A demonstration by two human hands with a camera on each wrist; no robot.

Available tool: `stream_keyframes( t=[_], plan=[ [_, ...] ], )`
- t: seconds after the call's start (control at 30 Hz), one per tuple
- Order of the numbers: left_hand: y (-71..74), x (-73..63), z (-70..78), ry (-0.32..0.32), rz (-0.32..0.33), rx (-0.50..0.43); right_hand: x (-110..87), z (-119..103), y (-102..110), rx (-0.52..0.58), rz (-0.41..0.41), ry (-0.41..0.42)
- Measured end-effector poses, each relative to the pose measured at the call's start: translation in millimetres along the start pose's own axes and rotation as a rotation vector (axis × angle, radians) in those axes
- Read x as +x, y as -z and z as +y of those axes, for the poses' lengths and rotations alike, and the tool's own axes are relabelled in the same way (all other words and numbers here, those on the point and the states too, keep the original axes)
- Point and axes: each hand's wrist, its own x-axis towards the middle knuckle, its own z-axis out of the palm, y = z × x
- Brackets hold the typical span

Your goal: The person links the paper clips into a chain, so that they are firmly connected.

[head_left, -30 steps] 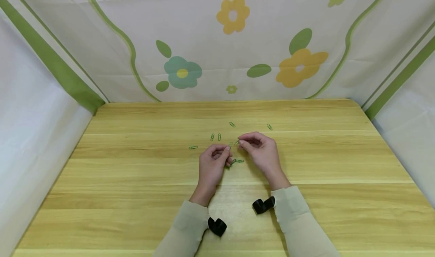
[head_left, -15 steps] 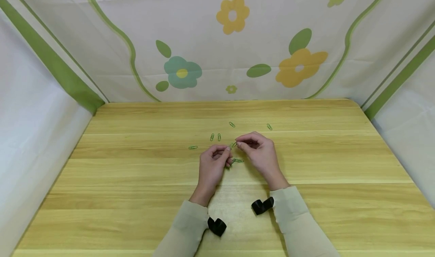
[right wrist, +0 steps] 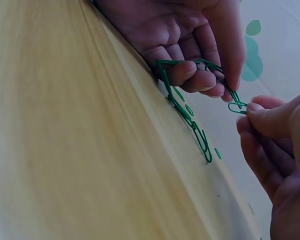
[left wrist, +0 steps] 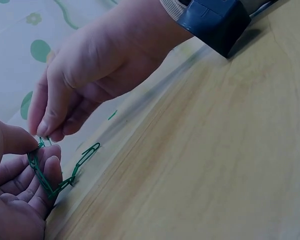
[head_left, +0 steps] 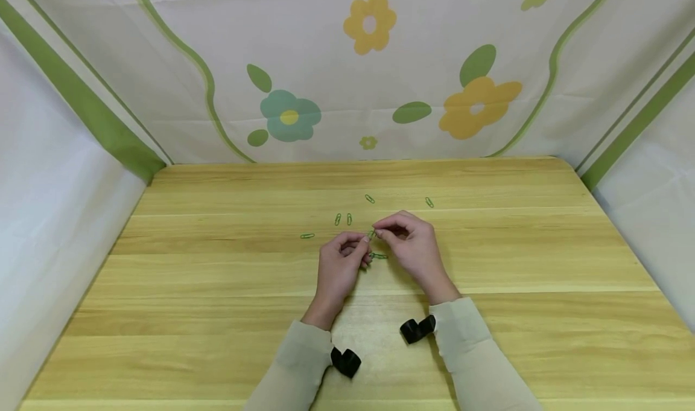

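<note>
Between the thumb and index finger of my left hand (head_left: 342, 263) is the upper end of a chain of linked green wire paper clips (right wrist: 177, 104). The chain runs down across the curled fingers, and its tail reaches the tabletop in the right wrist view. My right hand (head_left: 415, 248) pinches one green paper clip (right wrist: 236, 108) between thumb and index fingertip. That clip overlaps the chain's end clip right at the left fingertips. Both hands are close together over the middle of the table, and the fingertips partly hide where the two clips meet.
Several loose green paper clips lie on the wooden table (head_left: 217, 314): one at left (head_left: 307, 236), a pair side by side (head_left: 349, 219), others farther back (head_left: 370, 198) and back right (head_left: 429, 202). A flowered white curtain (head_left: 336, 67) stands behind the table.
My right hand has shifted left, bringing its paper clip from apart to overlapping the end clip of the chain. The left hand stays almost in place.
</note>
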Motion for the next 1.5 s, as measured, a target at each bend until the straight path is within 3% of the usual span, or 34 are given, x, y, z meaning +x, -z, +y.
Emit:
stream_keyframes(
  t=[0.2,0.33,0.77,1.1,1.5],
  plan=[
    [-0.3,0.3,0.6,0.004,-0.003,0.003,-1.1,-0.1,-2.2,-0.089,0.025,0.129],
    [-0.3,0.6,0.6,0.012,-0.001,0.004,-2.2,-0.4,-3.2,-0.097,0.025,0.166],
    [1.1,1.9,1.1,0.046,-0.021,-0.004,-1.5,1.4,-3.9,-0.104,0.010,0.177],
    [3.2,1.7,2.3,0.077,-0.025,-0.069,-1.7,1.2,-4.1,-0.081,-0.008,0.187],
    [2.8,1.1,2.0,0.073,-0.035,-0.078,-3.6,2.0,-3.0,-0.101,-0.025,0.144]
  ],
)
